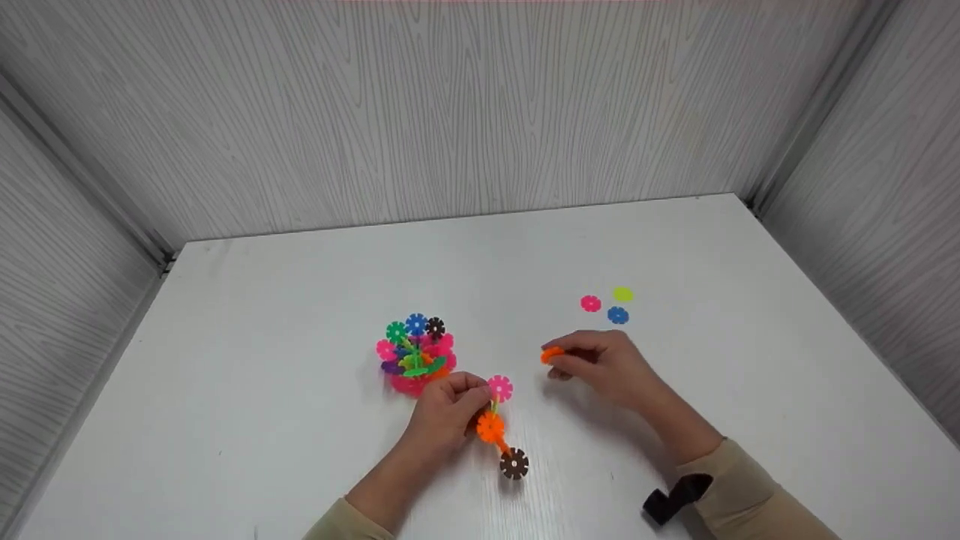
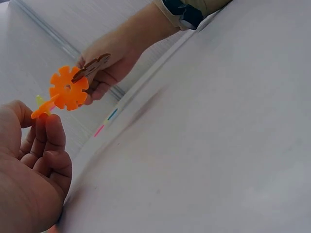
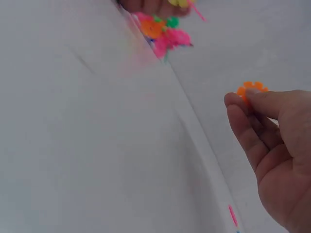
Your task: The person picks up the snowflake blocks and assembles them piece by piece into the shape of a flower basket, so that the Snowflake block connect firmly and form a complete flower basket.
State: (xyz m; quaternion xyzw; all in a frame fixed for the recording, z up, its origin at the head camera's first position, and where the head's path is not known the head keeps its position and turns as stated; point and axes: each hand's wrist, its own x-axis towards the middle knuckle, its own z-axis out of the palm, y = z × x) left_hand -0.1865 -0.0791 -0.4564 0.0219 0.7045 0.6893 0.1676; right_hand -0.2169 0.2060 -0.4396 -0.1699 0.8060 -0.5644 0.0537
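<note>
My left hand (image 1: 448,411) pinches a small chain of joined snowflake discs. In that chain a pink disc (image 1: 500,388) is at the top, an orange disc (image 1: 490,427) in the middle and a brown disc (image 1: 514,464) at the lower end. To the right, apart from the chain, my right hand (image 1: 606,365) holds a single orange snowflake disc (image 3: 252,90) between thumb and fingers. Just beyond the left hand stands a multicoloured cluster of joined discs (image 1: 417,356), its near edge partly hidden by that hand.
Three loose discs lie on the white table (image 1: 300,315) past the right hand: a pink disc (image 1: 591,304), a yellow disc (image 1: 623,294) and a blue disc (image 1: 618,315). Grey wood-grain panels (image 1: 465,112) enclose the table at the back and both sides. A black strap (image 1: 677,499) hangs at the right sleeve.
</note>
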